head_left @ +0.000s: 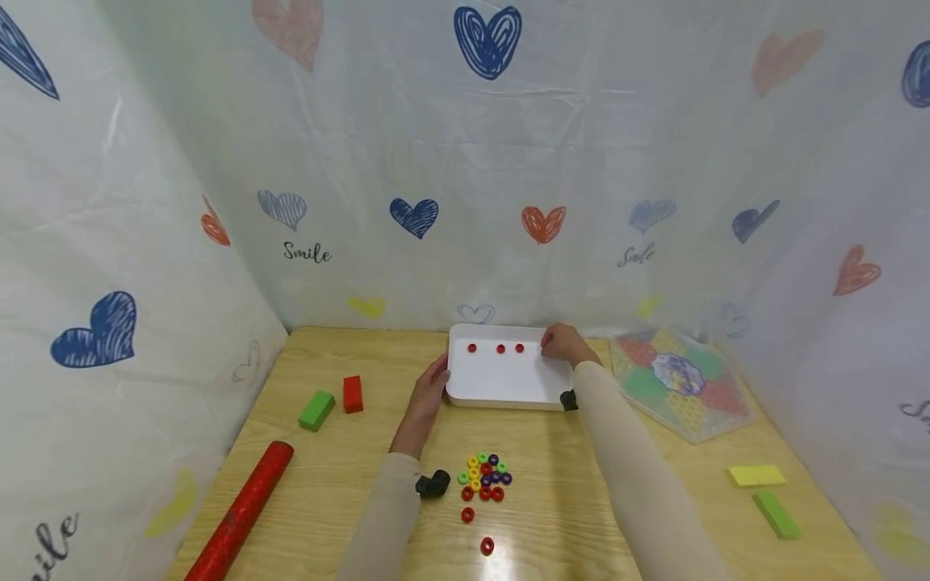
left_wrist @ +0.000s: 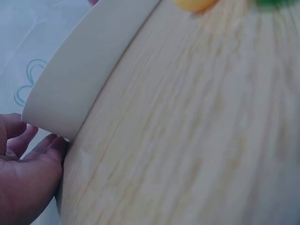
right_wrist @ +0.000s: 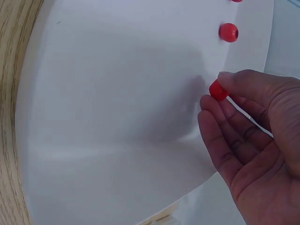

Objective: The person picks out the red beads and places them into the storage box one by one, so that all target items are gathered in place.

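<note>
In the head view, a white tray (head_left: 501, 379) at the far side of a wooden table (head_left: 392, 355), with three red beads (head_left: 500, 349) in a row inside, close to its far wall. At the tray's left side, the left hand (head_left: 427, 398); over its far right corner, the right hand (head_left: 569, 345), fingers bent. Nearer, a loose cluster of mixed beads (head_left: 486, 469), red, yellow, green and purple. To the left, a red block (head_left: 352, 394), a green block (head_left: 316, 411) and, nearer, a long red roll (head_left: 240, 512). To the right, a patterned board (head_left: 679, 379) and, nearer, a yellow block (head_left: 756, 476) and a lime block (head_left: 777, 515). Behind, a pale curtain (head_left: 450, 121) printed with hearts.

In the left wrist view, one corner of the tray held between thumb and fingers of the left hand. At the top, a yellow shape (left_wrist: 196, 3) and a green shape (left_wrist: 274, 3), blurred and cut off.

In the right wrist view, a single red bead (right_wrist: 218, 90) pinched between thumb and fingertips of the right hand, inside the tray by its far wall, just right of the row. Hard to tell if touching the tray's floor.
</note>
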Action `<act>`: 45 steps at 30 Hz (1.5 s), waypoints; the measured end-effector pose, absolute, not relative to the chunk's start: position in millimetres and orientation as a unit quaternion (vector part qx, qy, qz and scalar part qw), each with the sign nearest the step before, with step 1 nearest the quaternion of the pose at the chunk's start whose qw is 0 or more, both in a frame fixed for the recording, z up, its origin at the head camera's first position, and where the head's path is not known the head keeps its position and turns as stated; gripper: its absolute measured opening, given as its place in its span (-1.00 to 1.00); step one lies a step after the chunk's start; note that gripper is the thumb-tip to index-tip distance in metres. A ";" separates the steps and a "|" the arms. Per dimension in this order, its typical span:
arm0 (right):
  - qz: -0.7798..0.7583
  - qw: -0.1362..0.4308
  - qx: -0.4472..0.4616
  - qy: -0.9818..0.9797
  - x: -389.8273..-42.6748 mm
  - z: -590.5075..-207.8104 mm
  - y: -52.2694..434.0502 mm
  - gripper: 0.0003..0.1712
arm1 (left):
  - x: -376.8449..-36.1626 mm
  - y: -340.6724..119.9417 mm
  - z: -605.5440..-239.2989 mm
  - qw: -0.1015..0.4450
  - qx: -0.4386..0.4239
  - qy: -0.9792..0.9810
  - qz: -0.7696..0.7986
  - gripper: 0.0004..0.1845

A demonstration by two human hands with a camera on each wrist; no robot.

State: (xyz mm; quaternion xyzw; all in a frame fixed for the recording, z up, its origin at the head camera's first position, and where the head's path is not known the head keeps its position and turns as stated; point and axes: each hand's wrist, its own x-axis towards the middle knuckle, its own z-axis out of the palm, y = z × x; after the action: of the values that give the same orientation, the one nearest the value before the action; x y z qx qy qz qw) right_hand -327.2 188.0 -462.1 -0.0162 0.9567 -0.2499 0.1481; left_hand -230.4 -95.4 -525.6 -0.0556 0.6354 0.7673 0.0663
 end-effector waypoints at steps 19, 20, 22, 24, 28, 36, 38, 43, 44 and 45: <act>-0.243 0.152 -0.008 0.958 -327.4 -471.5 190.3 -0.94 | -226.8 -94.5 -525.1 0.060 -0.054 0.640 0.764 -0.52; -0.242 0.152 -0.007 0.958 -326.5 -471.8 190.2 -0.93 | -226.7 -94.6 -525.9 0.062 -0.053 0.641 0.764 -0.52; -0.245 0.159 -0.001 0.956 -324.7 -471.4 189.8 -0.92 | -227.3 -95.1 -527.3 0.062 -0.049 0.643 0.762 -0.52; -0.245 0.164 0.003 0.955 -323.2 -469.0 188.8 -0.89 | -228.4 -95.6 -528.0 0.064 -0.050 0.646 0.759 -0.52; -0.245 0.162 0.012 0.956 -322.3 -462.0 187.1 -0.80 | -232.2 -96.0 -528.6 0.062 -0.056 0.649 0.756 -0.52; -0.245 0.117 -0.030 0.962 -319.1 -457.1 180.3 -0.59 | -232.3 -95.3 -529.3 0.065 -0.061 0.650 0.755 -0.52; -0.253 0.108 -0.049 0.960 -316.4 -454.0 177.2 -0.57 | -232.8 -95.7 -528.9 0.064 -0.060 0.651 0.754 -0.52; -0.281 0.082 -0.092 0.952 -307.0 -436.9 164.8 -0.56 | -236.4 -96.7 -525.1 0.071 -0.064 0.651 0.753 -0.53; -0.287 0.078 -0.100 0.949 -304.7 -433.6 162.2 -0.56 | -235.5 -97.0 -521.0 0.077 -0.064 0.649 0.754 -0.52; -0.291 0.073 -0.109 0.948 -301.5 -430.4 159.4 -0.57 | -235.6 -96.6 -520.4 0.079 -0.065 0.649 0.754 -0.52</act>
State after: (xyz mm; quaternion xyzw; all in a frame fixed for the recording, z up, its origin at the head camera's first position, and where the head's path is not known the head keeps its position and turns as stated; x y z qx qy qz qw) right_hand -301.5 159.4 -430.4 -0.1088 0.9476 -0.2915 0.0727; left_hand -235.6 -96.6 -520.4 -0.0652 0.6490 0.7539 0.0790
